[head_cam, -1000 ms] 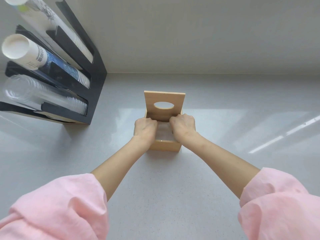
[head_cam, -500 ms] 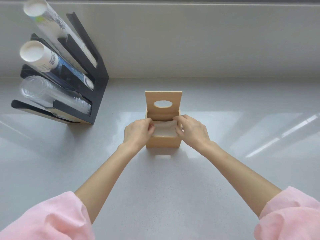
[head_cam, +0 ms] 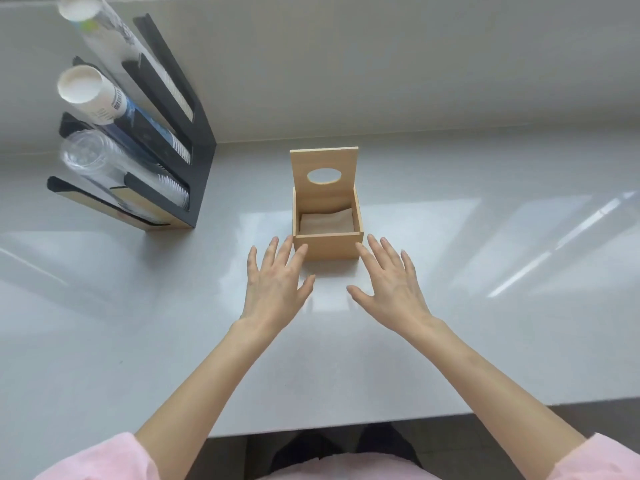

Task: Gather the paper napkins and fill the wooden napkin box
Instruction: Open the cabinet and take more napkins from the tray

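Observation:
A small wooden napkin box (head_cam: pixel 327 247) stands on the grey counter, its lid (head_cam: pixel 324 166) with an oval hole raised upright at the back. White paper napkins (head_cam: pixel 326 221) lie flat inside it. My left hand (head_cam: pixel 275 284) hovers just in front of the box's left corner, fingers spread, holding nothing; its fingertips are close to the box. My right hand (head_cam: pixel 389 284) mirrors it at the front right corner, also spread and empty.
A black cup dispenser rack (head_cam: pixel 166 133) stands at the back left, holding stacks of paper cups (head_cam: pixel 91 93) and clear plastic cups (head_cam: pixel 104 162). A wall runs along the back. The counter's front edge (head_cam: pixel 346 424) lies near my body.
Both hands have come out of the box and drawn back toward me, opening with fingers spread. The napkins stay inside the box. The camera has pulled back and tilted down.

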Action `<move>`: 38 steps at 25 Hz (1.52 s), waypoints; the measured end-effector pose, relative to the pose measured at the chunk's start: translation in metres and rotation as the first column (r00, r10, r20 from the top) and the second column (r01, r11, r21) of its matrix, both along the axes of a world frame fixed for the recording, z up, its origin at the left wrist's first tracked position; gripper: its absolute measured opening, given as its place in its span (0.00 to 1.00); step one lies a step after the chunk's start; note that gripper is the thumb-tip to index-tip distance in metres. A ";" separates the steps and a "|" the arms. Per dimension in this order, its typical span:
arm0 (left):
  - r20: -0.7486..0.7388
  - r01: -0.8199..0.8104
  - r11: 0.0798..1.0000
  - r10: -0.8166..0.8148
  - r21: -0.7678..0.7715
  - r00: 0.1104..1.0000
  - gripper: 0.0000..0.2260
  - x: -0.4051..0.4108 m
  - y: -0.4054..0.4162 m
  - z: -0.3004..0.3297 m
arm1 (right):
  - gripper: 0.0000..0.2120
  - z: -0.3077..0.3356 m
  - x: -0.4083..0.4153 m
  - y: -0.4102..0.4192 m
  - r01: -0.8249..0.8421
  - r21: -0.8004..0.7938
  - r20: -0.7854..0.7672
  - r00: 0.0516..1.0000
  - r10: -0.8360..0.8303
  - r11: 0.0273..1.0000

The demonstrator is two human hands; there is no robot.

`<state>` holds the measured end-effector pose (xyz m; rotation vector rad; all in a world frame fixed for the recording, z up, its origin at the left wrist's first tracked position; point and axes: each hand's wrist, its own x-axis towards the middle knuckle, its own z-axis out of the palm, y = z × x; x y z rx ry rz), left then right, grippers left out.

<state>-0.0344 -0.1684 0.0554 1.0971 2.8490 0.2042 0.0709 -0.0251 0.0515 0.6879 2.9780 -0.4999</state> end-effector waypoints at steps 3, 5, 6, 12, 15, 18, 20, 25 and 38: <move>-0.004 -0.042 0.998 0.042 -0.038 0.999 0.26 0.026 -0.011 -0.001 | 0.32 -0.001 0.021 -0.008 -0.037 0.005 0.006 0.999 0.037 0.999; 0.001 -0.074 0.997 0.074 -0.014 0.997 0.26 0.046 -0.016 -0.004 | 0.32 -0.002 0.038 -0.010 -0.068 0.010 0.012 0.998 0.068 0.998; 0.005 -0.091 0.996 0.091 0.016 0.996 0.26 0.058 -0.019 -0.005 | 0.32 -0.003 0.048 -0.012 -0.084 0.013 0.018 0.996 0.084 0.996; -0.044 -0.206 0.973 0.211 0.104 0.976 0.25 0.140 -0.037 -0.031 | 0.31 -0.009 0.111 -0.015 -0.209 0.043 0.082 0.975 0.205 0.977; -0.098 -0.257 0.965 0.261 0.052 0.960 0.24 0.181 -0.046 -0.041 | 0.31 -0.016 0.143 -0.021 -0.257 0.032 0.103 0.962 0.253 0.966; -0.109 -0.301 0.953 0.302 0.026 0.947 0.25 0.218 -0.057 -0.055 | 0.31 -0.023 0.170 -0.030 -0.317 0.018 0.095 0.945 0.314 0.948; -0.101 -0.323 0.946 0.323 0.020 0.941 0.26 0.238 -0.063 -0.067 | 0.31 -0.030 0.184 -0.034 -0.354 0.018 0.089 0.932 0.352 0.935; -0.148 -0.337 0.938 0.346 0.081 0.926 0.25 0.269 -0.067 -0.103 | 0.29 -0.063 0.211 -0.049 -0.396 0.085 -0.007 0.917 0.398 0.914; -0.199 -0.147 0.987 0.130 -0.071 0.971 0.32 0.238 -0.044 -0.172 | 0.33 -0.154 0.195 -0.053 -0.402 0.174 0.005 0.913 0.407 0.899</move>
